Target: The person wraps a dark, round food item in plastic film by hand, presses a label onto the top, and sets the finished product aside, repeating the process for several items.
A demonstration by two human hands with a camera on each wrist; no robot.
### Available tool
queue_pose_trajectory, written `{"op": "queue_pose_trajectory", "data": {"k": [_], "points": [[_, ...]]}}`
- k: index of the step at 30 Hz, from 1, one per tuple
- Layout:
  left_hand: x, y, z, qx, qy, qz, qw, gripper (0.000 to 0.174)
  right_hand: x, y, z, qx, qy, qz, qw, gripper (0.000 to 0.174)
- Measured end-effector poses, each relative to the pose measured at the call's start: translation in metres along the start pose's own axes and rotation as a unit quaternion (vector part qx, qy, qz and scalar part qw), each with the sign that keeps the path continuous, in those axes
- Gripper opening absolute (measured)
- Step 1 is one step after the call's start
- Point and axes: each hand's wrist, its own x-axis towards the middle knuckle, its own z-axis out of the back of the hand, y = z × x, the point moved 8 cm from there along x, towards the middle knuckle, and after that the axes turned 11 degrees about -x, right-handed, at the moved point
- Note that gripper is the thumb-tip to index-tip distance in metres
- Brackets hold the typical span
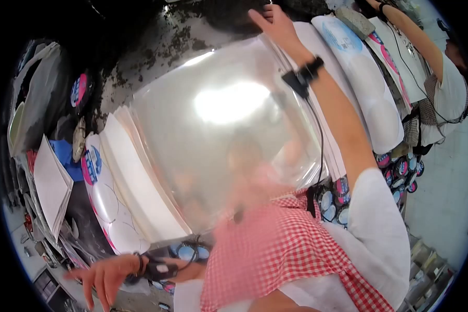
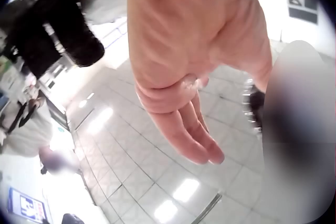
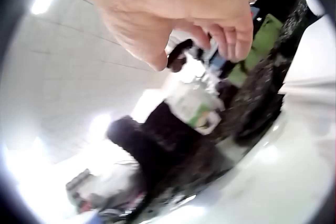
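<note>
A shiny clear plastic sheet (image 1: 192, 140) covers the middle of the work surface, with a bright reflection on it. Beyond its upper right corner my right hand (image 1: 281, 28) is raised, fingers apart and loosely bent, near a dark blurred thing (image 1: 234, 15). In the right wrist view the right hand (image 3: 178, 14) holds nothing that shows. My left hand (image 1: 106, 278) hangs at the lower left, off the surface, fingers relaxed. The left wrist view has the left hand (image 2: 194, 50) over the tiled floor (image 2: 136, 155), holding nothing.
White paper stacks (image 1: 140, 177) lie left of the sheet, and a printed white roll (image 1: 359, 78) lies to its right. Round labelled items (image 1: 400, 166) are packed along the right side. Another person's arm (image 1: 416, 36) reaches in at the upper right. Loose papers (image 1: 52, 182) stand at the left.
</note>
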Motion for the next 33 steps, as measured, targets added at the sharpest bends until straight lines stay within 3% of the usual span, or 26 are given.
{"op": "queue_pose_trajectory", "data": {"k": [1,3,5,6,7,9,12,15,16,19,20,21,24,27,28,30,33], "points": [[0.0,-0.01,-0.016,0.103,0.017,0.009,0.995,0.102,0.037,-0.04,-0.013,-0.122,-0.039,-0.047,0.991,0.094],[-0.006,-0.005,0.011,0.21,-0.082,0.002,0.974,0.101,0.08,-0.1,-0.04,-0.133,0.022,-0.192,0.972,0.123],[-0.014,0.004,0.044,0.267,-0.171,0.011,0.948,0.095,0.124,-0.158,-0.09,-0.164,0.014,-0.242,0.956,0.125],[-0.019,0.012,0.062,0.271,-0.211,0.022,0.939,0.091,0.123,-0.144,-0.091,-0.162,0.086,-0.19,0.964,0.119],[-0.025,0.018,0.079,0.276,-0.254,0.033,0.926,0.086,0.12,-0.129,-0.092,-0.114,0.115,-0.183,0.97,0.1],[-0.031,0.033,0.106,0.233,-0.279,0.053,0.93,0.076,0.125,-0.15,-0.117,0.066,0.141,-0.224,0.962,0.085],[-0.04,0.046,0.144,0.188,-0.323,0.077,0.924,0.066,0.102,-0.109,-0.089,0.126,0.05,-0.232,0.963,0.068],[-0.055,0.059,0.183,0.144,-0.364,0.124,0.912,0.061,0.07,-0.064,-0.073,0.451,0.06,-0.28,0.845,0.056],[-0.064,0.064,0.197,0.144,-0.392,0.144,0.897,0.061,0.08,-0.089,-0.094,0.462,0.07,-0.307,0.829,0.043],[-0.093,0.084,0.238,0.199,-0.436,0.231,0.847,0.062,0.064,-0.076,-0.088,0.603,0.121,-0.28,0.737,0.035],[-0.096,0.093,0.246,0.275,-0.436,0.267,0.814,0.063,0.056,-0.071,-0.084,0.61,0.148,-0.26,0.733,0.036],[-0.1,0.098,0.253,0.349,-0.437,0.302,0.772,0.064,0.04,-0.061,-0.073,0.578,0.181,-0.246,0.757,0.036],[-0.109,0.1,0.274,0.4,-0.425,0.295,0.757,0.066,-0.029,-0.021,-0.032,0.47,0.286,-0.186,0.814,0.038],[-0.119,0.112,0.259,0.46,-0.446,0.312,0.701,0.069,-0.135,0.014,-0.01,0.424,0.394,-0.172,0.797,0.041],[-0.134,0.111,0.265,0.448,-0.444,0.289,0.72,0.064,-0.166,0.011,-0.01,0.401,0.401,-0.19,0.802,0.044],[-0.164,0.115,0.25,0.461,-0.46,0.313,0.691,0.059,-0.219,0.006,-0.015,0.384,0.403,-0.216,0.802,0.05],[-0.187,0.112,0.238,0.509,-0.454,0.307,0.664,0.054,-0.256,0.006,-0.013,0.444,0.322,-0.333,0.767,0.051]]}}
